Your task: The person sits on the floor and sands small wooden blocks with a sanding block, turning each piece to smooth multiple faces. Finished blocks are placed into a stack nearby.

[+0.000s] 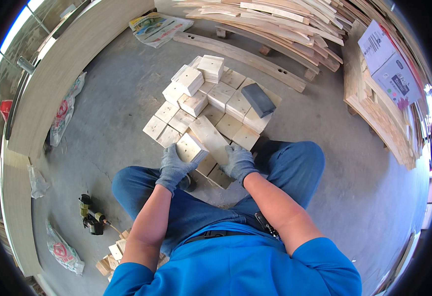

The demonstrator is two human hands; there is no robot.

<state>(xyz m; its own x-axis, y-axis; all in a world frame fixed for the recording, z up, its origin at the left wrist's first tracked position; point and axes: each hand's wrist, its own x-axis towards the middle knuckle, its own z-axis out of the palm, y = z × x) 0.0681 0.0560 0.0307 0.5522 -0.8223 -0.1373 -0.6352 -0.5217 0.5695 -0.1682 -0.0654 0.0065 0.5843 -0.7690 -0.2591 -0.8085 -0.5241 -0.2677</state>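
Note:
Wearing a grey knit glove, my left hand (174, 166) is closed around the near left side of a pale wooden block (190, 148). My right hand (239, 163), gloved alike, grips the near end of a longer wooden piece (209, 138) that slopes down toward me. Both pieces are at the near side of a cluster of square wooden blocks (180, 120), many with small dark spots on top. Toward the back the blocks stand in higher stacks (211, 66). A dark grey block (258, 99) rests on the cluster's right side. My palms and some fingertips are hidden.
A nail gun (91, 217) with a hose lies on the floor at left, near loose wood offcuts (117, 250). Plastic bags (64, 249) lie along a long pale panel (73, 54). Wood strips (275, 29) are piled behind. A cardboard box (391, 64) sits on boards at right.

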